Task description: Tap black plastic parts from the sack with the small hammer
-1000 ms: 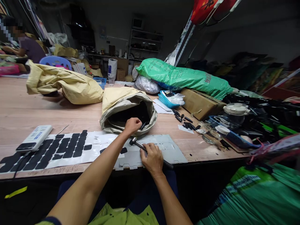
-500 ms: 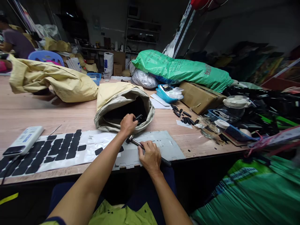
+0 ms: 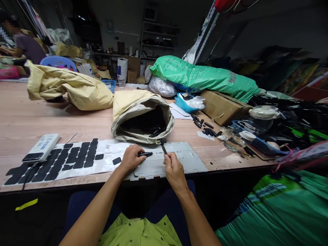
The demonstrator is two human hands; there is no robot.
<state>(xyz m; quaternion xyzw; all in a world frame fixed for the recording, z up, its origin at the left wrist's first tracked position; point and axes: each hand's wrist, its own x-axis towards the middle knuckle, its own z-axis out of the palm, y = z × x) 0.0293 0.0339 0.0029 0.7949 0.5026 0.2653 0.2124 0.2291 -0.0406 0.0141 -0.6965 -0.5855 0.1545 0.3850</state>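
My right hand (image 3: 174, 168) is closed around the handle of a small hammer (image 3: 163, 147), its head raised in front of the sack's mouth. My left hand (image 3: 132, 158) is closed on a slim black part (image 3: 145, 154), held low over the grey board (image 3: 179, 160). Just behind both hands, an open paper-lined sack (image 3: 116, 131) lies on its side, with several black parts (image 3: 156, 131) inside its mouth. To the left, a white sheet (image 3: 107, 147) carries rows of black rounded stickers (image 3: 79, 157).
A white device with a dark display (image 3: 41, 148) sits at the left. Further back lie a beige sack (image 3: 77, 85), a green sack (image 3: 202, 77) and a cardboard box (image 3: 222, 106). Loose black pieces (image 3: 208, 131) are scattered to the right. A co-worker (image 3: 28, 46) sits far left.
My left hand has moved from the sack's mouth down to the board with a black part. My right hand has lifted and swung the hammer upright. The view has shifted slightly left.
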